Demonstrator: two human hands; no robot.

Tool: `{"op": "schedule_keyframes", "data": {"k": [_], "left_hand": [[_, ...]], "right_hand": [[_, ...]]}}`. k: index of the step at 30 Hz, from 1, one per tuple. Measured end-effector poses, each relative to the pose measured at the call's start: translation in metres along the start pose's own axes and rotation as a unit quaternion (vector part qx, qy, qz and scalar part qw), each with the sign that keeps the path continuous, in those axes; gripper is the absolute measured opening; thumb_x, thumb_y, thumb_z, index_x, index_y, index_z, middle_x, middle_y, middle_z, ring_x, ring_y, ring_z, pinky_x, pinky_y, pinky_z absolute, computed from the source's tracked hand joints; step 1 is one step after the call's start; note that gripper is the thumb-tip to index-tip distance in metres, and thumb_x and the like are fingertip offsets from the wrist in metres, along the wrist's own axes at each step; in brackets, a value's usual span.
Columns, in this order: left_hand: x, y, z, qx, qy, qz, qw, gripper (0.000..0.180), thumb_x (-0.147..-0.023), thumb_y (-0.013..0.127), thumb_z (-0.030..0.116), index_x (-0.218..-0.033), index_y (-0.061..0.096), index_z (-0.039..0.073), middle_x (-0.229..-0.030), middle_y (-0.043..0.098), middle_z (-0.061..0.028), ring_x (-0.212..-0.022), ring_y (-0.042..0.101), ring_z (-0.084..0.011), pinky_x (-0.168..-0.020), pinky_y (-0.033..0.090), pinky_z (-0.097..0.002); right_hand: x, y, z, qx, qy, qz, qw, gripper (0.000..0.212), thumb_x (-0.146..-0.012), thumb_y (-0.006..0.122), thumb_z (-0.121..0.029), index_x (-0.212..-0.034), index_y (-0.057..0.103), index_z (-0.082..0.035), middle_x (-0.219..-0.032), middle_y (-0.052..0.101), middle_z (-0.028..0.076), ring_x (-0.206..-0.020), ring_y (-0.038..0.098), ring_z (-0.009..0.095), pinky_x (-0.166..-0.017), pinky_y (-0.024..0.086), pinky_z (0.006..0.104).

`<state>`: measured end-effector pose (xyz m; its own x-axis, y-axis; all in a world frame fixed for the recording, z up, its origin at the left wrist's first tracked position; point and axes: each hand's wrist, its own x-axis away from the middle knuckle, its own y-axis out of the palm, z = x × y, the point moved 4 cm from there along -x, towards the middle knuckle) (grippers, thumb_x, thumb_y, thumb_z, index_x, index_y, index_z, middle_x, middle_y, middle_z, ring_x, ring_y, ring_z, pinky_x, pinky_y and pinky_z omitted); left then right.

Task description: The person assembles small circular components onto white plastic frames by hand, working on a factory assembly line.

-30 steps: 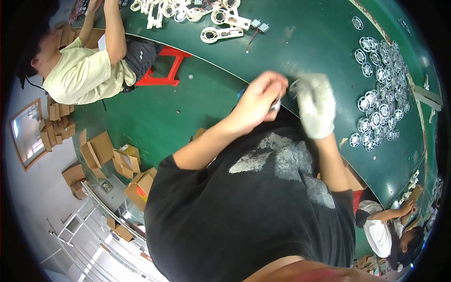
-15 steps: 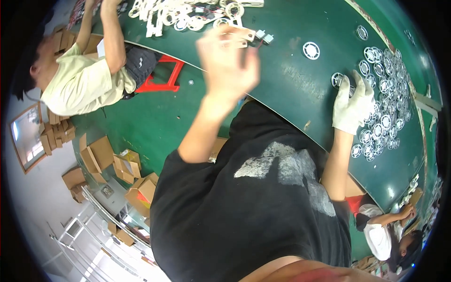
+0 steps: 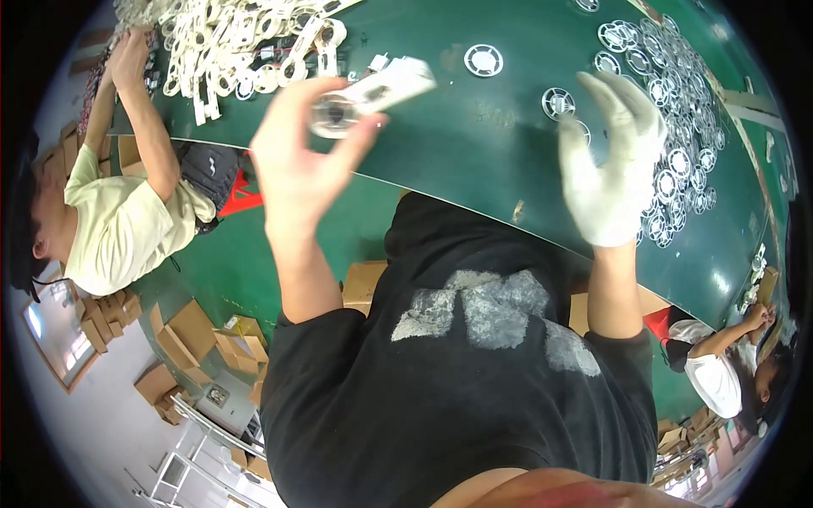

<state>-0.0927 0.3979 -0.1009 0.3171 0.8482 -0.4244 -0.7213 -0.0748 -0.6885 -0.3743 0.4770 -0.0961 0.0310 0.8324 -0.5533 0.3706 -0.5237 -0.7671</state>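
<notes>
**White part up in your left hand, discs off to the right**

The green table (image 3: 474, 144) curves before you. Your bare left hand (image 3: 296, 161) pinches a white plastic part (image 3: 373, 91), its long axis rising rightward. Your gloved right hand (image 3: 614, 169) hovers spread and empty, nearer the round discs (image 3: 677, 144) just beyond it.
</notes>
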Motion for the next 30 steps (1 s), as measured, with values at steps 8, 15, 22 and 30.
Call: {"op": "schedule_keyframes", "data": {"k": [8,15,22,30], "left_hand": [[-0.050,0.089,0.065,0.112,0.167,-0.177,0.963,0.076,-0.071,0.091,0.022,-0.137,0.057,0.007,-0.124,0.068,-0.0095,-0.106,0.066,-0.0282,-0.091,0.054,-0.0373],[-0.068,0.121,0.016,-0.057,0.243,-0.233,0.940,0.053,-0.082,0.080,0.015,-0.131,0.062,0.011,-0.123,0.064,-0.0072,-0.113,0.060,-0.0292,-0.097,0.052,-0.0395],[-0.082,0.125,0.079,0.149,0.211,-0.185,0.948,0.061,-0.074,0.088,0.009,-0.131,0.067,0.007,-0.111,0.061,-0.0086,-0.095,0.062,-0.0206,-0.082,0.054,-0.0324],[-0.082,0.165,0.102,0.239,0.223,-0.194,0.925,0.055,-0.071,0.091,0.020,-0.122,0.071,0.010,-0.116,0.070,-0.0077,-0.100,0.070,-0.0257,-0.083,0.058,-0.0326]], "right_hand": [[-0.010,0.000,0.010,-0.006,0.046,-0.179,0.983,0.035,-0.092,0.071,-0.025,-0.123,0.067,-0.009,-0.095,0.073,0.012,-0.089,0.073,0.029,-0.078,0.056,0.0378],[-0.013,-0.007,0.053,-0.015,0.119,-0.228,0.966,0.037,-0.096,0.064,-0.035,-0.121,0.069,-0.009,-0.097,0.075,0.014,-0.089,0.073,0.033,-0.079,0.058,0.0408],[-0.007,-0.015,0.068,0.016,0.148,-0.228,0.962,0.036,-0.089,0.075,-0.029,-0.119,0.071,-0.009,-0.093,0.075,0.015,-0.084,0.073,0.034,-0.073,0.058,0.0397],[0.004,-0.025,0.074,-0.013,0.110,-0.155,0.982,0.033,-0.089,0.071,-0.026,-0.118,0.070,-0.011,-0.093,0.074,0.012,-0.086,0.073,0.030,-0.074,0.058,0.0398]]}}
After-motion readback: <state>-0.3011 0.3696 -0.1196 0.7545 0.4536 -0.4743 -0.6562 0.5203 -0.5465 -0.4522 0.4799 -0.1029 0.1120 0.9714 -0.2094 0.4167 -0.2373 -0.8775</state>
